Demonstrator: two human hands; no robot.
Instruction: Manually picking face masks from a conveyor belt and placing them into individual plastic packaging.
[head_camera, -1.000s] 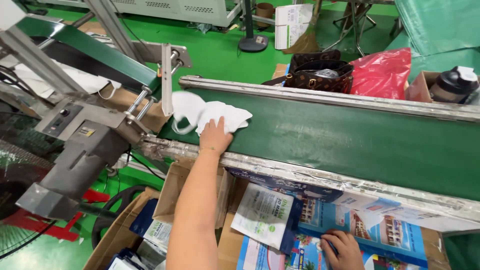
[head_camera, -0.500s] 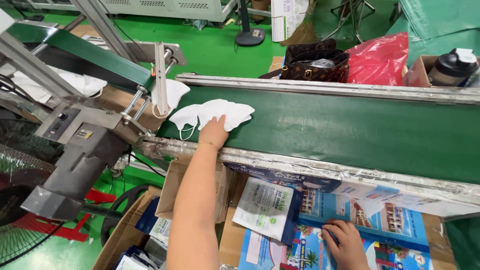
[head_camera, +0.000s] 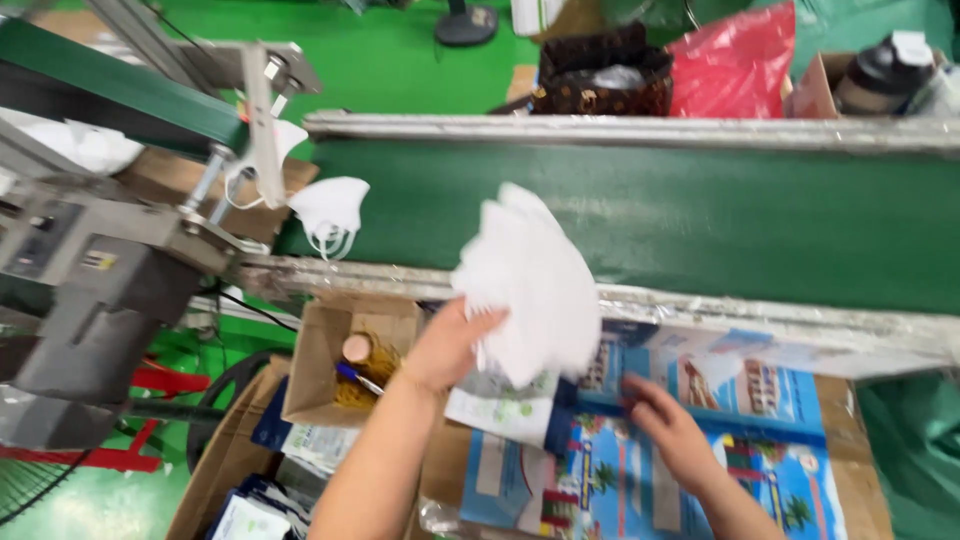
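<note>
My left hand (head_camera: 448, 345) grips a bunch of white face masks (head_camera: 530, 285), lifted off the green conveyor belt (head_camera: 700, 215) and held above its near metal rail. One more white mask (head_camera: 330, 208) lies at the belt's left end under the feeder chute. My right hand (head_camera: 665, 430) rests on blue printed packaging (head_camera: 760, 440) stacked below the belt, with its fingers spread over a flat bag. A white and green pouch (head_camera: 505, 410) sits just under the masks.
A small open cardboard box (head_camera: 340, 355) with pens and rubber bands stands left of my arm. A grey machine housing (head_camera: 95, 300) is at the far left. Behind the belt are a dark bag (head_camera: 600, 75), a red plastic bag (head_camera: 730, 60) and a dark bottle (head_camera: 880, 75).
My left hand has picked the masks up from the belt and drawn them back toward me and to the right. One mask stays at the belt's left end. My right hand shifted slightly on the packaging.
</note>
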